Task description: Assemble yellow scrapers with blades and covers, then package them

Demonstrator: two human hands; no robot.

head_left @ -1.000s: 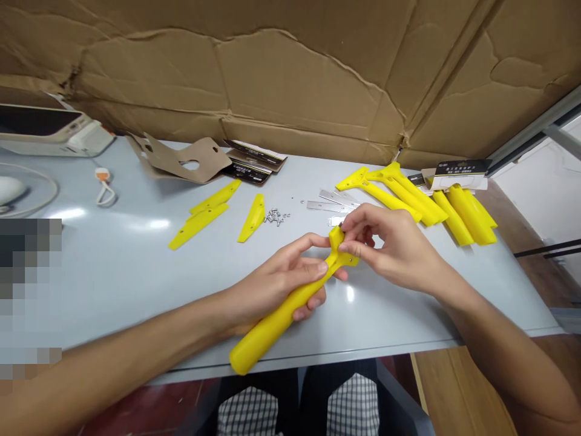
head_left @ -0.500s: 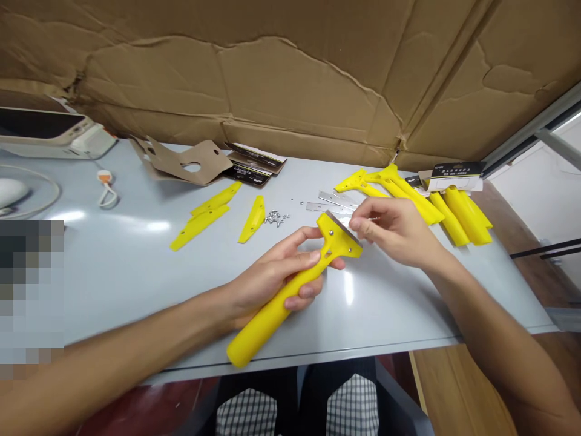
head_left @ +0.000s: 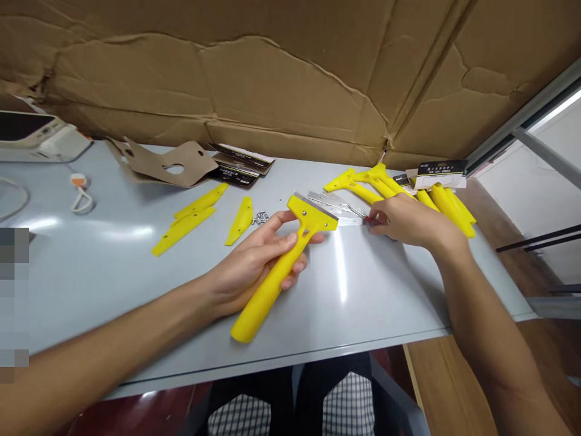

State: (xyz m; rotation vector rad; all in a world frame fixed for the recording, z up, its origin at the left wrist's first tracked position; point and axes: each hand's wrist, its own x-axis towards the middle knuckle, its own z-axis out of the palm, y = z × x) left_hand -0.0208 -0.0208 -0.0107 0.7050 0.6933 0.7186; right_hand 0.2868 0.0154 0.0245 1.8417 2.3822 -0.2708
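Note:
My left hand [head_left: 267, 254] is wrapped round the neck of a yellow scraper [head_left: 271, 281]. A metal blade edge runs along its head, where two screws show. To the right, my right hand [head_left: 397, 221] has its fingers closed on the red handle of a screwdriver [head_left: 357, 212], whose thin shaft points left over flat metal blades [head_left: 333, 201]. Left of the scraper head lie a small pile of screws [head_left: 260, 217] and a yellow cover plate [head_left: 239, 221]. Two more yellow plates [head_left: 184, 230] rest farther left.
Several yellow scraper handles [head_left: 447, 206] and black-and-white packaging [head_left: 440, 174] lie at the back right. Opened cardboard packaging [head_left: 195, 162] sits at the back left, near a white device [head_left: 45, 138]. A big cardboard sheet [head_left: 272, 85] stands behind the table [head_left: 136, 327].
My right hand has moved away from the scraper head to the right and now grips the screwdriver by the blades. The scraper in my left hand has shifted left in view.

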